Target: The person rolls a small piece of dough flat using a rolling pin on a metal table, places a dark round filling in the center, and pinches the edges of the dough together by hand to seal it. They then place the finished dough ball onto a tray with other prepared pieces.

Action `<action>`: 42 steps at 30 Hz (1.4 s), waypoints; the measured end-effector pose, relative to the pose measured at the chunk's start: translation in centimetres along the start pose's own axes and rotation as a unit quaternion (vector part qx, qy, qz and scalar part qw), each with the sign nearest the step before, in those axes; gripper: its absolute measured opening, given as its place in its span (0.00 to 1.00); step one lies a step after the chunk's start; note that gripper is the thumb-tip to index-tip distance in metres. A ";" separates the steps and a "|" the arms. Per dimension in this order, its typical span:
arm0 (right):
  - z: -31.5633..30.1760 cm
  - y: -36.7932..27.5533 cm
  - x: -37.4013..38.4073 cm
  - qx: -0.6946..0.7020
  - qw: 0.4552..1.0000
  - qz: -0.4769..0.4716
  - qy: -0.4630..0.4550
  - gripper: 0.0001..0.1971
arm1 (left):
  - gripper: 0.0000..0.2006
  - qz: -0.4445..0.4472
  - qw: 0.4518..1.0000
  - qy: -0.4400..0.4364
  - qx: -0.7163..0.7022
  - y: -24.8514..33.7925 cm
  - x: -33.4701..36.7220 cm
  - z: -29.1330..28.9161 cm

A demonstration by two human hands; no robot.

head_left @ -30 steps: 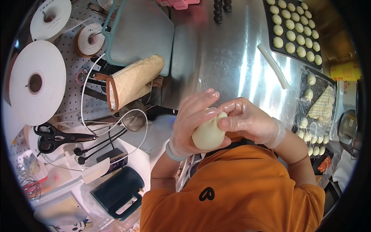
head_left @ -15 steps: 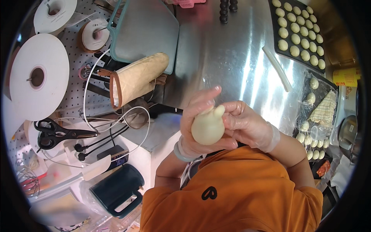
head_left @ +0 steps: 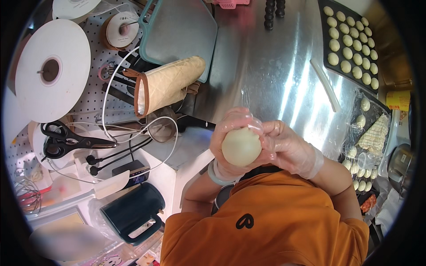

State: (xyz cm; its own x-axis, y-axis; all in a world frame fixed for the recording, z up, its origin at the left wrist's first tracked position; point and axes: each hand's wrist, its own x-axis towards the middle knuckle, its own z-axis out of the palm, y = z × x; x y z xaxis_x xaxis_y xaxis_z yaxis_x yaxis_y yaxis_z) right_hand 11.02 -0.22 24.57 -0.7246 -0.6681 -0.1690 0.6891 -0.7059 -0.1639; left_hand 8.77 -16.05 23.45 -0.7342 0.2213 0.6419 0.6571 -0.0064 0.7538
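In front of the orange shirt, a smooth, pale cream dough ball (head_left: 241,148) is held between my two hands, both in clear plastic gloves. My left hand (head_left: 218,141) cups it from the left, fingers curled over its far side. Closed against the ball's right side, my right hand (head_left: 290,148) presses with its fingertips. The fingers of both hands meet at the ball's far right edge, where the dough beneath them is hidden. The side of the ball facing up is round and shows no seam.
A dark tray (head_left: 339,70) with rows of dough balls lies far right on the steel table (head_left: 266,66). Nearer are a pale strip (head_left: 326,86) and plastic-covered dough balls (head_left: 361,173). Leftward are an oven mitt (head_left: 171,84), black scissors (head_left: 66,141), cables and a dark jug (head_left: 133,213).
The dough ball has turned, so its gathered, pinched tip no longer shows. My left fingers have curled over it, and my right fingers have closed in. The whole view has shifted slightly.
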 end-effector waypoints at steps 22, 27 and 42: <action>2.0 -5.5 -1.3 -0.792 0.483 -0.366 -0.069 0.16 | 0.40 -0.436 0.804 -0.267 -0.305 0.6 4.2 -1.7; 3.1 -7.1 -1.5 -0.777 0.518 -0.323 -0.152 0.14 | 0.35 -0.432 0.785 -0.354 -0.267 1.3 5.1 -1.6; 5.3 -4.3 -2.1 -0.683 0.660 -0.246 0.194 0.15 | 0.35 -0.110 0.990 -0.087 -0.032 1.0 3.9 1.1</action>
State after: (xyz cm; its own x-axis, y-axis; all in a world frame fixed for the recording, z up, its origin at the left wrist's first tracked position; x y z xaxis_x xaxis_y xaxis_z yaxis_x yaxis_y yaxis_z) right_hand 9.58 2.98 30.78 -0.9894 -0.1398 0.0388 -0.0708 0.2318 -0.9702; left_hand 6.75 -14.15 26.59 -0.8143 0.3883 0.4315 0.4682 -0.0001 0.8836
